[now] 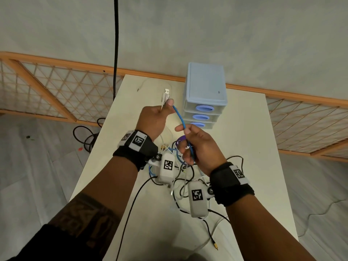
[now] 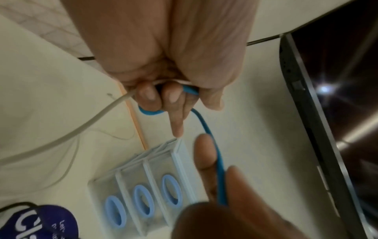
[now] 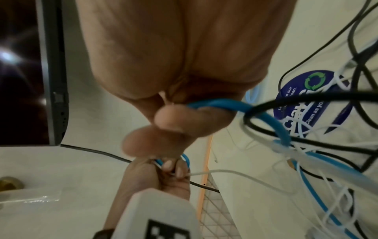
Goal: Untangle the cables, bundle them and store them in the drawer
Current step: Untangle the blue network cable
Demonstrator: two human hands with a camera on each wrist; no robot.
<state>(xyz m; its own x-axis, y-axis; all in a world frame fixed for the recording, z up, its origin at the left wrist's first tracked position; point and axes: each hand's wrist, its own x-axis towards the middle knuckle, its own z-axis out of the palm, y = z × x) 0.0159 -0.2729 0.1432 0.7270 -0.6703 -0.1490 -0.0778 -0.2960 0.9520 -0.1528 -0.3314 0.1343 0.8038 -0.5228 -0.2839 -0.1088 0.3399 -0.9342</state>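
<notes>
Black wrist straps (image 1: 138, 150) both arms, white camera pods (image 1: 168, 169) with black-white square markers; dark sleeve (image 1: 62, 240).

Cable tangle (image 1: 180, 172) before drawer unit (image 1: 204, 95)

A blue cable (image 1: 180, 117) runs taut-ish through mid-frame, from beside a white USB-tipped cable (image 1: 165, 97) above down into a black, white and blue tangle (image 1: 180, 174) at lower centre. A pale blue three-drawer unit (image 1: 205, 95) stands upper right, all drawers shut.
</notes>
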